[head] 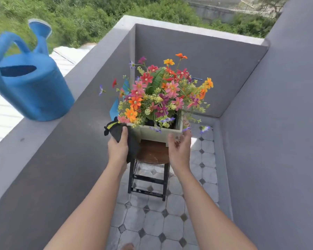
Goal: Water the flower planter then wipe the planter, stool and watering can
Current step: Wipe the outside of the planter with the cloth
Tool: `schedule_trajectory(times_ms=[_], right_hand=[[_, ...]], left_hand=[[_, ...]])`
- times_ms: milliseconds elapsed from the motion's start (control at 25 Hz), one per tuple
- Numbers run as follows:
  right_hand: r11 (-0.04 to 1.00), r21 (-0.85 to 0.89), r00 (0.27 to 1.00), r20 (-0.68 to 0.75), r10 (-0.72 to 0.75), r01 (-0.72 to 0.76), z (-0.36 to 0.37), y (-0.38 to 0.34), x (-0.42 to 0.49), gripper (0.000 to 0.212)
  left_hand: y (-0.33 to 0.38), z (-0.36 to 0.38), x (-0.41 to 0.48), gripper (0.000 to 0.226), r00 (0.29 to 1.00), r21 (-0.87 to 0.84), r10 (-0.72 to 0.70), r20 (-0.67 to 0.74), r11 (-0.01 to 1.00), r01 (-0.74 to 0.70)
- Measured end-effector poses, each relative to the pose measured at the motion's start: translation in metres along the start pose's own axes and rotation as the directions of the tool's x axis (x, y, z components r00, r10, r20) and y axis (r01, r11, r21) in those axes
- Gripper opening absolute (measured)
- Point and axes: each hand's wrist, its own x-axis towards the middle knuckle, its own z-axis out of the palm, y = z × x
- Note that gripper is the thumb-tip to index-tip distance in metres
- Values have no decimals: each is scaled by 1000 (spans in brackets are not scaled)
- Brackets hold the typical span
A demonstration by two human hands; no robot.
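A square pale planter [159,134] full of red, pink and orange flowers [161,91] stands on a round brown stool [152,152] with black legs. My left hand [118,147] is shut on a black cloth with a yellow stripe [116,129], pressed against the planter's left corner. My right hand [179,150] is open, fingers spread, at the planter's front right corner; whether it touches is unclear. A blue watering can [31,82] stands on the ledge at the left, away from both hands.
Grey balcony walls [260,123] close in on three sides, with a flat ledge [25,134] on the left. The floor is pale octagonal tile [161,222]. Something blue [115,107] shows behind the planter. Green bushes lie beyond the wall.
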Motion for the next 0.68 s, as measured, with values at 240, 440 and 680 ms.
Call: schedule_trajectory(times_ms=[240, 440, 680], right_hand=[[957, -176, 973, 7, -232, 230, -6, 2, 20, 35], [871, -370, 942, 42, -332, 323, -6, -17, 22, 20], [773, -487, 912, 157, -380, 406, -20, -55, 43, 37]], left_hand=[[-6, 0, 13, 12, 996, -1, 65, 53, 998, -65], [9, -1, 20, 15, 995, 36, 98, 31, 994, -99], [48, 11, 34, 28, 973, 193, 221, 68, 954, -230]])
